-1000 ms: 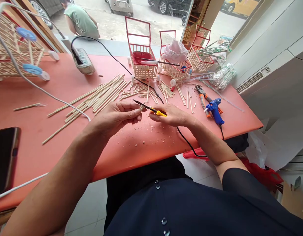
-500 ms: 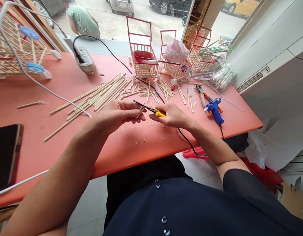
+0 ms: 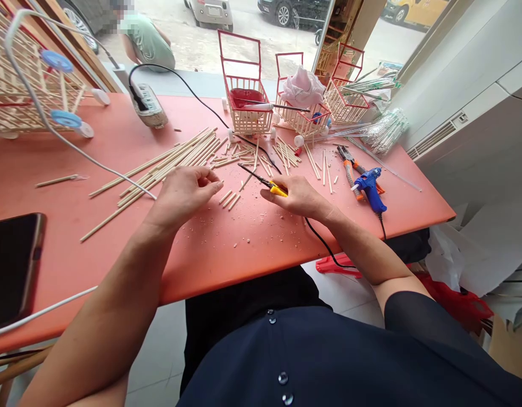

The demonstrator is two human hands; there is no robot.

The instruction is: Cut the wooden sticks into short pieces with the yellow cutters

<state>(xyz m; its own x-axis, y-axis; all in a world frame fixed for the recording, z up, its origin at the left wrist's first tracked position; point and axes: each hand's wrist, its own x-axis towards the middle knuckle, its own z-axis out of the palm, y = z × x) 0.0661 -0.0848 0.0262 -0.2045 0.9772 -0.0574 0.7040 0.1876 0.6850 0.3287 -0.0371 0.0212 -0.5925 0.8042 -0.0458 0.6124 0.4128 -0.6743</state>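
My right hand (image 3: 297, 195) is wrapped round pliers (image 3: 261, 178) with yellow grips and a long dark nose that points left over the table. To the left, my left hand (image 3: 186, 193) is held low over the pink table, thumb and forefinger pinched together; anything between the fingertips is too small to make out. Between the hands lie three short cut sticks (image 3: 229, 199), side by side. A pile of long wooden sticks (image 3: 171, 164) lies behind and beside my left hand. More cut pieces (image 3: 244, 155) are scattered beyond the pliers.
Miniature stick-built carts (image 3: 251, 116) stand along the back. At right lie a blue glue gun (image 3: 371, 186) and orange-handled pliers (image 3: 348, 164). A power strip (image 3: 148, 107), a phone (image 3: 14, 265) and cables lie on the left. A person (image 3: 146, 42) crouches outside.
My left hand has moved left, away from the pliers, and the stick it held between them no longer shows there. Three short pieces now show on the table. The pliers have shifted slightly right.
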